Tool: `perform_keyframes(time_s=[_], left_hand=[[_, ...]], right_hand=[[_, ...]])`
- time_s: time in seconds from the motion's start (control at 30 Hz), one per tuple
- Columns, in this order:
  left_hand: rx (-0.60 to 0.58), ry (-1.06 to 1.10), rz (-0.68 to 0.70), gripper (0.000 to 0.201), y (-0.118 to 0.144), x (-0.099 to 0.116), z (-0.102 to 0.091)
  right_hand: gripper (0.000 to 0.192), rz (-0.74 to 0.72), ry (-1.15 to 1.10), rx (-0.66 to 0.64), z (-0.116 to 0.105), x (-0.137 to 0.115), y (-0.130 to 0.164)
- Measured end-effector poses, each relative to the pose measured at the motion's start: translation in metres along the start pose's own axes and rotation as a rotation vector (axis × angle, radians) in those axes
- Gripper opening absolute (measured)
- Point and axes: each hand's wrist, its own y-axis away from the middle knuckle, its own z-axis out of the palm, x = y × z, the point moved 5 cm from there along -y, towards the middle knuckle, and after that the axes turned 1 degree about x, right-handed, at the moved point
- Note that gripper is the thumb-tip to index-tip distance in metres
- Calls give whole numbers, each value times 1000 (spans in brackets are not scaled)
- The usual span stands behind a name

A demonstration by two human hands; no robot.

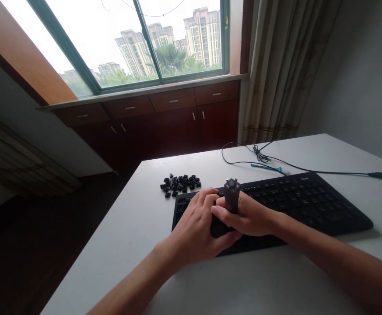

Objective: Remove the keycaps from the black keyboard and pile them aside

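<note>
We see the right hand (250, 216) with its grip clenched around a grey keycap puller (232, 194), held upright over the left end of the black keyboard (296, 197) on the desk (138, 245). The left hand (195, 225), fingers curled, rests on the keys just beside it; loose keycaps (180, 183) lie beyond.

White table (118, 245) carries keyboard (309, 201), loose keycaps (180, 183), cable (243, 162), perhaps a blue tool (266, 167).

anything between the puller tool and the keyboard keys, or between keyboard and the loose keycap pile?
Nothing visible. The right hand holds the key puller upright on the keyboard, left hand beside it. Bare table lies between keyboard and the keycap pile.
</note>
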Motion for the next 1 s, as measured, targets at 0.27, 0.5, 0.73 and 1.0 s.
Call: perform_keyframes(time_s=[0.27,0.5,0.73,1.0], left_hand=[[-128,-112,-1,63,0,19,25],[-179,-222,3,61,3,23,34],[-178,-253,-17,58,3,23,36],[-129,-244,-4,57,3,23,35]], right_hand=[[35,4,-8,153,2,5,0],[37,31,-67,170,0,6,0],[37,77,-58,201,-3,9,2],[37,81,-93,215,-3,10,2]])
